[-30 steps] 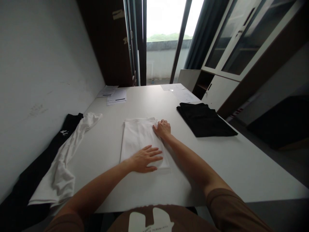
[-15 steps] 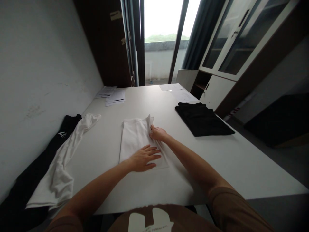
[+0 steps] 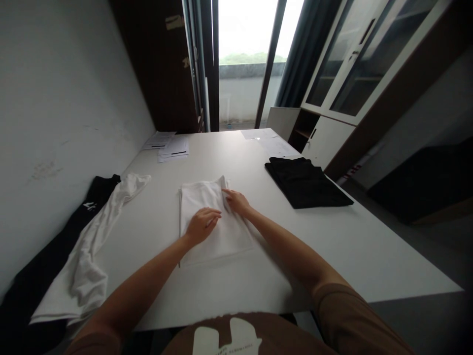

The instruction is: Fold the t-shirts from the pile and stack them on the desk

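Note:
A white garment (image 3: 218, 240), probably a T-shirt, lies folded into a rough rectangle on the table in front of me. My left hand (image 3: 202, 225) is over its middle, fingers stretched out and close together, holding nothing. At the garment's upper right edge is my right hand (image 3: 237, 202), its index finger reaching onto the fabric and the other fingers curled at the edge, which it appears to grip. The cloth's top right corner stands up slightly beside that hand. Its thumb is hidden.
A folded black garment (image 3: 306, 183) lies at the right of the white table (image 3: 295, 266). To the left, a crumpled white garment (image 3: 88, 266) lies over a black one (image 3: 55, 251) by the wall. Papers (image 3: 173, 146) and more sheets (image 3: 275, 145) lie at the far end.
My left hand has moved up and left from the garment's lower right part to its middle, fingers closer together. My right hand stays at the edge, its index finger now stretched out over the cloth.

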A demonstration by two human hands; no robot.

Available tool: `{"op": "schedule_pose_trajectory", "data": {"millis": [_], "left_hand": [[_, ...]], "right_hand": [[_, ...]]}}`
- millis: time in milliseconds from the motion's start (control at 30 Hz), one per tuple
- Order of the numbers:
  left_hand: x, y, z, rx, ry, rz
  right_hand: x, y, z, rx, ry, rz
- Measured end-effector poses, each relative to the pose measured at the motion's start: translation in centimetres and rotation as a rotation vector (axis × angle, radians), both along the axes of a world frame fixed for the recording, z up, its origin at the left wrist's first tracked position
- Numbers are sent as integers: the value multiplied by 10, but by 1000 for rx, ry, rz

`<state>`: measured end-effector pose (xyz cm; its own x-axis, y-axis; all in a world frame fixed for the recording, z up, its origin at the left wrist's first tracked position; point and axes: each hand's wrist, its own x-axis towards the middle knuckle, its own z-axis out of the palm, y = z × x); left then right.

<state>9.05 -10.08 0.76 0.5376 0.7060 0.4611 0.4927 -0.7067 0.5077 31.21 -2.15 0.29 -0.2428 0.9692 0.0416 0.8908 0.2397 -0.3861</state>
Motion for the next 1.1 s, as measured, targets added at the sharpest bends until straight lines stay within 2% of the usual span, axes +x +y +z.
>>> {"op": "schedule_pose_trajectory", "data": {"millis": [100,233,300,367,467,633,833,1000,1100], "left_hand": [[-17,18,-3,10,-178,256],[-46,45,-12,-41,-324,591],[-58,57,-21,-100,-388,722],[-66,67,-30,-166,-464,796],[-69,72,-37,-199,-524,800],[-62,69,-38,-171,-447,731],[-57,66,-39,-183,-392,672],[-57,65,-40,-176,-376,643],[-56,65,-40,-161,-349,625]], "right_hand": [[-5,0,-3,-56,-19,32],[-16,-7,-7,-30,-11,-42],[-18,-9,-6,-17,15,-54],[-17,-8,0,-14,42,-22],[-10,-3,17,17,106,38],[21,10,60,78,236,26],[97,29,103,144,326,-43],[168,50,144,254,232,-83],[194,63,162,286,191,-92]]}}
